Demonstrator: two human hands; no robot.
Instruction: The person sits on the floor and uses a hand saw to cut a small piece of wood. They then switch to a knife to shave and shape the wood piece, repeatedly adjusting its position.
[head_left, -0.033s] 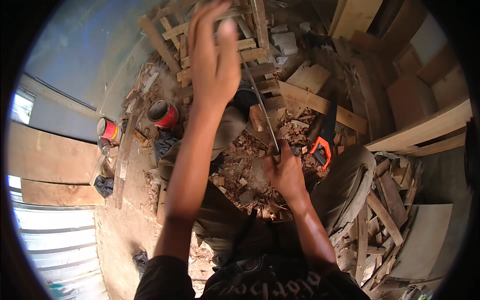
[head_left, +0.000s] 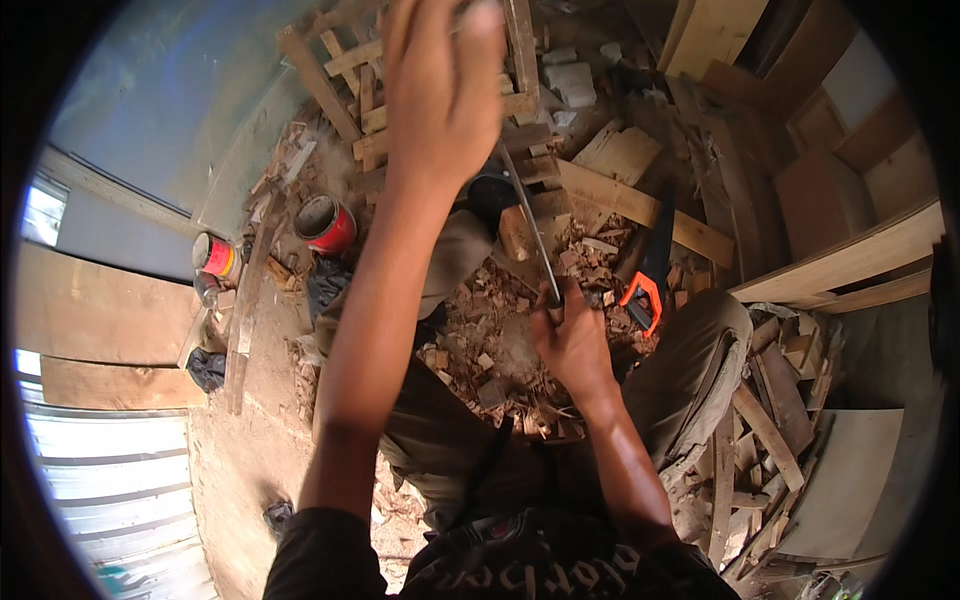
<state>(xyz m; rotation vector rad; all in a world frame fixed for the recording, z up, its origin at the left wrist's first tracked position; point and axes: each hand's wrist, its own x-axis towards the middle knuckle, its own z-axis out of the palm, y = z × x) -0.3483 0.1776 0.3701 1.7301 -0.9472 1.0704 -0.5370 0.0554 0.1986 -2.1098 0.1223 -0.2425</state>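
Observation:
My left hand (head_left: pixel 442 105) is raised high in front of me, somewhat blurred, its fingers stretched out and partly cut off by the upper edge. Nothing shows in it. Between my knees, my right hand (head_left: pixel 575 340) is closed round the near end of a long, thin metal blade (head_left: pixel 537 235). Seen almost edge-on, the blade slants away to the upper left; its exact kind is unclear. Beside it stands a short wooden block (head_left: pixel 515 235). A handsaw (head_left: pixel 645 300) with an orange and black handle leans to the right of my right hand.
Wood chips (head_left: pixel 490 350) cover the ground between my legs. Left of me are a red can (head_left: pixel 325 225) and a smaller red and yellow can (head_left: pixel 214 256). A slatted wooden frame (head_left: pixel 370 145) stands ahead; planks (head_left: pixel 645 210) and scrap wood (head_left: pixel 770 430) lie to the right.
My left hand has shifted slightly right and looks larger. The blade's far end has tipped a little, so it looks shorter. My right hand has barely moved.

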